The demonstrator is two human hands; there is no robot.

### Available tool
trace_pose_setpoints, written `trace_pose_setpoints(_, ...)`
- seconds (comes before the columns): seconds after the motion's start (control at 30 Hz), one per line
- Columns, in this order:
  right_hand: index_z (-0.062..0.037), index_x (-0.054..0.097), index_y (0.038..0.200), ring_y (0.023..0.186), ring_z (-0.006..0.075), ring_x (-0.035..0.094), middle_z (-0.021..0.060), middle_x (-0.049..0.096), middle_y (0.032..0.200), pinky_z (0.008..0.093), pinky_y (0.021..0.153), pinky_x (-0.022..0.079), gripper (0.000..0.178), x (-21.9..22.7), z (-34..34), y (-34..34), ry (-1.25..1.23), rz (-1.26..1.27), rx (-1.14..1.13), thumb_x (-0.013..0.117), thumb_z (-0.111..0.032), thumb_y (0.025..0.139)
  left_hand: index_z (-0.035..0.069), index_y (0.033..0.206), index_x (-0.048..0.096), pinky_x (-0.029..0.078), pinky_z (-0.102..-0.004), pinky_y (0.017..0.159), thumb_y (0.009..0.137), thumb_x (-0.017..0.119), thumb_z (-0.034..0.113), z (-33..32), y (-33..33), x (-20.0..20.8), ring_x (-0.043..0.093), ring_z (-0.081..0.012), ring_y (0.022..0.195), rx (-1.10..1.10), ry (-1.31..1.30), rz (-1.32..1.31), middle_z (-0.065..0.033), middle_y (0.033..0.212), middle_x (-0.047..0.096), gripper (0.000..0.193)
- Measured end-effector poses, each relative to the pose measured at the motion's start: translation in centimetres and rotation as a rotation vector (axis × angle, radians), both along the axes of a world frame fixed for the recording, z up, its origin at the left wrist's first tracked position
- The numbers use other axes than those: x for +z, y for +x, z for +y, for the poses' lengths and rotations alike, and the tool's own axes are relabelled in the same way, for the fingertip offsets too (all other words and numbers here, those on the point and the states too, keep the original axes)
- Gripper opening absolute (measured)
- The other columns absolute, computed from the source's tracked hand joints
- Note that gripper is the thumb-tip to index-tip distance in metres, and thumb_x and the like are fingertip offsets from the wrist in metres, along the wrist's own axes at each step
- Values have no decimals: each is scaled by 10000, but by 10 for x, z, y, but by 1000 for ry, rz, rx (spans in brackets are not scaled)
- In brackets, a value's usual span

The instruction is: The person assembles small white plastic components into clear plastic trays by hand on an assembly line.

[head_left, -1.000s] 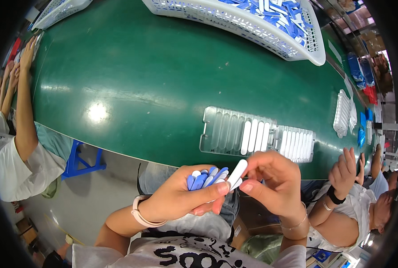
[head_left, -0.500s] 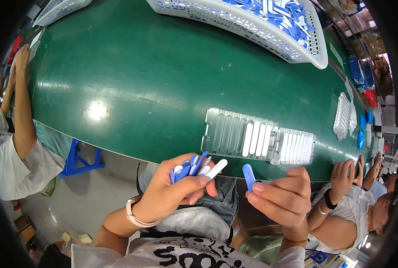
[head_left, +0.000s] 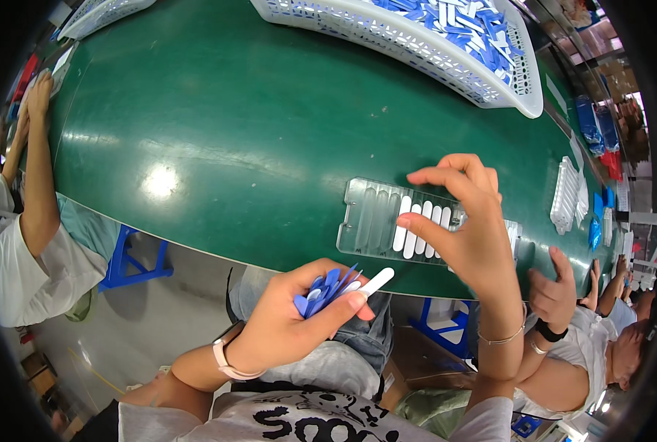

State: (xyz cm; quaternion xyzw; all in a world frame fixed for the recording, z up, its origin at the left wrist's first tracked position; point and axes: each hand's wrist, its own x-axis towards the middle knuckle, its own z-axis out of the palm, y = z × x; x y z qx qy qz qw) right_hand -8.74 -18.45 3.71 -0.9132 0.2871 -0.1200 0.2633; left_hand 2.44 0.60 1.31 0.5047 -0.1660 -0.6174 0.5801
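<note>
1. Sticks (head_left: 378,281), blue and white, lie bunched in the left hand (head_left: 292,320), its fingers closed around them.
2. Over the clear tray (head_left: 354,225), close to the worktop's (head_left: 233,132) near edge, the right hand (head_left: 483,228) has thumb and forefinger spread, with nothing seen between.
3. A light fingertip touch, clear of neighbouring sticks, seems best.
4. Five white sticks show in the tray; the bunch overlaps too much to count; two baskets (head_left: 409,51) stand along the far edge.
</note>
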Motion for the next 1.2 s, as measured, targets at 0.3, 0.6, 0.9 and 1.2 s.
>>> trace_pose_setpoints(0.3, -56, 685, 956, 816, 230, 571, 82, 615, 979, 324, 696, 459, 251, 17, 25, -14, 414, -137, 450, 735, -41, 710, -4, 953, 612, 504, -215, 671, 770, 751, 41, 4, 1, -2, 625, -66, 719, 55, -131, -527, -73, 826, 695, 235)
trace_pose_setpoints(0.6, -30, 698, 870, 684, 184, 622, 84, 670, 829, 273, 573, 475, 206, -8, 36, -29, 303, -458, 299, 754, 24, 679, 21, 1036, 605, 436, -190, 574, 835, 716, 133, 4, 0, -11, 544, -37, 655, 165, -138, -227, -29, 845, 655, 255)
trace_pose_setpoints(0.9, -45, 715, 853, 637, 140, 572, 62, 628, 775, 246, 531, 429, 142, -2, 22, -23, 177, -204, 80, 732, 8, 722, 15, 1189, 536, 318, -187, 497, 912, 558, 62, 8, 12, -5, 404, -20, 607, 161, -65, 366, -64, 881, 611, 281)
trace_pose_setpoints(1.2, -14, 616, 877, 709, 218, 549, 80, 586, 777, 332, 640, 449, 260, 13, -17, 28, 192, 69, 259, 762, -62, 666, -34, 1082, 546, 473, -240, 588, 864, 613, 16, 3, -7, -1, 568, -99, 657, 190, -40, 55, -113, 902, 651, 233)
